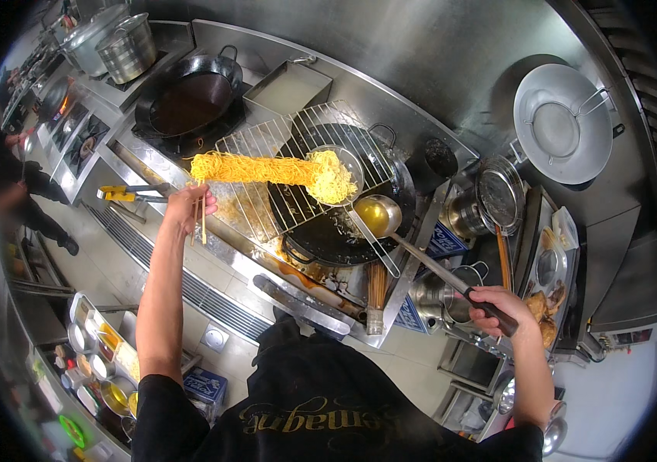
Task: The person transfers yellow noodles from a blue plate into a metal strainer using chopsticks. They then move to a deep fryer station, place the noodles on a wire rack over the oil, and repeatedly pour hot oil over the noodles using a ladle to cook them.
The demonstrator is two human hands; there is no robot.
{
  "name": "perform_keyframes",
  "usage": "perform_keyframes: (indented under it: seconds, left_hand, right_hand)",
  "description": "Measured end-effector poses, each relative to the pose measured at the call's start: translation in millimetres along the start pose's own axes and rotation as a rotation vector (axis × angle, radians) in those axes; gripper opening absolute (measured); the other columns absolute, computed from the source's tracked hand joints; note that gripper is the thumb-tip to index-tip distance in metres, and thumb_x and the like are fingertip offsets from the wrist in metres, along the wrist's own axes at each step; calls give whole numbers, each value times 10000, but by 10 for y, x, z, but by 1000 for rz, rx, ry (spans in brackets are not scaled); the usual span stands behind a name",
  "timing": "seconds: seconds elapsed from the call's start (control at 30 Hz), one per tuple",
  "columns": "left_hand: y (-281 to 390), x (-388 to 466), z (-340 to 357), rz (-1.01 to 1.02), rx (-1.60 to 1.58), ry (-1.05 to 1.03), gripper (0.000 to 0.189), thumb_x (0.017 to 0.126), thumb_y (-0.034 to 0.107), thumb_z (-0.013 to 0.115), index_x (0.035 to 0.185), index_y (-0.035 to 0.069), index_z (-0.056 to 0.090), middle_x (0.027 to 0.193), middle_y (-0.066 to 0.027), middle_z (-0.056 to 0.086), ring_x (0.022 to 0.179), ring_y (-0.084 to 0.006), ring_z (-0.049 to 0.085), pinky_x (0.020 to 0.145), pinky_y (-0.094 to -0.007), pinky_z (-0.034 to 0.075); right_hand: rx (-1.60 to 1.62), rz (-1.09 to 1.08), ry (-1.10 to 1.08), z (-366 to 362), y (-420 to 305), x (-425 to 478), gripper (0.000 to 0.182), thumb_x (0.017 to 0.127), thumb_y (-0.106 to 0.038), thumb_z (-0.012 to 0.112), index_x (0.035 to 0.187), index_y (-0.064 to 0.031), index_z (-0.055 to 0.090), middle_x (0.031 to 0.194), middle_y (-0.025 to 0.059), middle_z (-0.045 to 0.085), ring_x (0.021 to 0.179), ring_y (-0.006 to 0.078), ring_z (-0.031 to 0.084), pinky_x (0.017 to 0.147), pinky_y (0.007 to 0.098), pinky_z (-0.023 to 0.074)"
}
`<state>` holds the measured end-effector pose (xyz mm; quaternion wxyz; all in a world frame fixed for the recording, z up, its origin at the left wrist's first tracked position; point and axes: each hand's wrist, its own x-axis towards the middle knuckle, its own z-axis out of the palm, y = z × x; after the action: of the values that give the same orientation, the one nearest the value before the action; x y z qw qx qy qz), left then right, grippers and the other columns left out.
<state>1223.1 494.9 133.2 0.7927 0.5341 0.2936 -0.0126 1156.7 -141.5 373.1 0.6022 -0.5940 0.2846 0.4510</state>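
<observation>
My left hand (187, 205) grips a pair of wooden chopsticks (203, 222) at the left end of a long bundle of thin yellow noodles (256, 167). The bundle stretches across a wire rack (273, 216), and its right end is heaped in a wire strainer (353, 167). How the chopsticks hold the noodles is hidden. Below the rack sits a large black wok (334, 248). My right hand (499, 309) is closed around the dark handle of a metal ladle (389, 205). Yellow liquid, apparently oil, fills its bowl beside the strainer, over the wok's right side.
Metal tongs (126, 193) lie left of my left hand. A second wok (190, 104) holds dark liquid, near a rectangular metal pan (288, 89). A bamboo brush (376, 294) rests at the stove's front. At far left stands another person (11, 161) near a burner flame.
</observation>
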Motion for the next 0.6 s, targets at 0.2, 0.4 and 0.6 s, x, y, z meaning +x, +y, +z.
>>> perform_keyframes:
  seconds: [0.2, 0.4, 0.6]
  left_hand:
    - [31, -70, 0, 14, -34, 3, 113, 1000, 79, 628, 1024, -31, 610, 872, -98, 656, 753, -206, 698, 664, -352, 657]
    - [27, -56, 5, 3, -35, 1, 106, 998, 80, 630, 1023, -21, 611, 870, -95, 657, 755, -204, 698, 670, -353, 658]
    - [29, -76, -5, 7, -29, 5, 94, 993, 76, 641, 1020, -10, 615, 869, -92, 657, 760, -201, 699, 677, -357, 661]
  right_hand:
    - [-30, -60, 109, 127, -120, -392, 389, 1020, -164, 586, 1370, 5, 562, 702, 51, 512, 413, 93, 455, 316, 273, 310]
    - [-23, -148, 101, 199, -299, -511, 325, 1022, -145, 591, 1311, 4, 590, 665, 60, 528, 388, 98, 470, 305, 275, 329]
    - [-112, -169, 87, 459, -581, -432, 339, 1015, -153, 604, 1316, -1, 571, 662, 38, 525, 395, 81, 475, 305, 258, 361]
